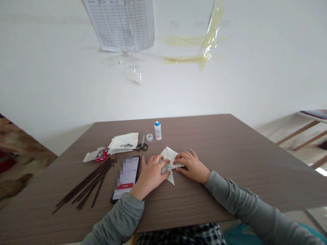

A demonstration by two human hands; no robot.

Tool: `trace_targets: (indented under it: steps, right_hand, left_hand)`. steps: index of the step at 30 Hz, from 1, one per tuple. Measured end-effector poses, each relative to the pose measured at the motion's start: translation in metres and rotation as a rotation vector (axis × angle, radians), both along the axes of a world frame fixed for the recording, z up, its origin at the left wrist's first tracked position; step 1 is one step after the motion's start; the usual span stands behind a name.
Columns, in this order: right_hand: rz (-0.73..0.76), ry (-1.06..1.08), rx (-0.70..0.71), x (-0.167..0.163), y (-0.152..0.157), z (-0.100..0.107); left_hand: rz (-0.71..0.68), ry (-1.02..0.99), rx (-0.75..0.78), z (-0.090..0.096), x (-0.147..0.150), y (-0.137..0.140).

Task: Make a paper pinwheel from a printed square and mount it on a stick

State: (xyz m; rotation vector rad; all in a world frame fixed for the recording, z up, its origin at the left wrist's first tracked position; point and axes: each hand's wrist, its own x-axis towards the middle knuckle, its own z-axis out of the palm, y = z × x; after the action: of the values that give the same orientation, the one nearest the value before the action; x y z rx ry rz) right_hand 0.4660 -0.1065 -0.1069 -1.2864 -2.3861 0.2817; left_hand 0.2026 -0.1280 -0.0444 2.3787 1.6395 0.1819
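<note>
On the brown worktop (pixel 245 149) before me, a phone (pixel 126 178) lies left of the folded printed paper (pixel 171 154). My left fingers (pixel 162 163) and right fingers (pixel 182 161), bent, touch that paper; whether either set pinches it, I can't tell.

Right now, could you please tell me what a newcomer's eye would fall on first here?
Probably the left hand and right hand, both touching the folded printed paper at the centre. Next might come the white bottle with its blue top, upright beyond them, and the spread of dark sticks left of the phone.
</note>
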Motion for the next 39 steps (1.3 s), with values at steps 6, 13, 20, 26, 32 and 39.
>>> trace_targets:
  steps: [6, 13, 20, 26, 32, 39]
  right_hand:
    - [0.002, -0.010, -0.009, 0.000, 0.000, 0.002]
    - [-0.009, -0.017, -0.081, -0.003, -0.001, 0.007]
    - [0.002, 0.005, -0.102, -0.002, -0.001, 0.008]
    - [0.025, 0.029, -0.080, 0.001, 0.001, 0.004]
    - [0.017, 0.074, -0.081, 0.002, 0.002, 0.001]
    - [0.010, 0.074, -0.107, 0.001, 0.002, 0.003]
  left_hand:
    - [0.006, -0.005, 0.000, -0.001, 0.000, 0.000]
    - [0.009, -0.006, 0.018, -0.006, -0.001, 0.001]
    - [-0.018, -0.031, 0.050, -0.016, -0.005, 0.004]
    - [-0.029, -0.004, 0.036, -0.017, -0.006, 0.004]
    - [-0.027, 0.008, 0.016, -0.012, -0.004, 0.001]
    - [-0.050, 0.072, 0.022, -0.007, -0.001, -0.001]
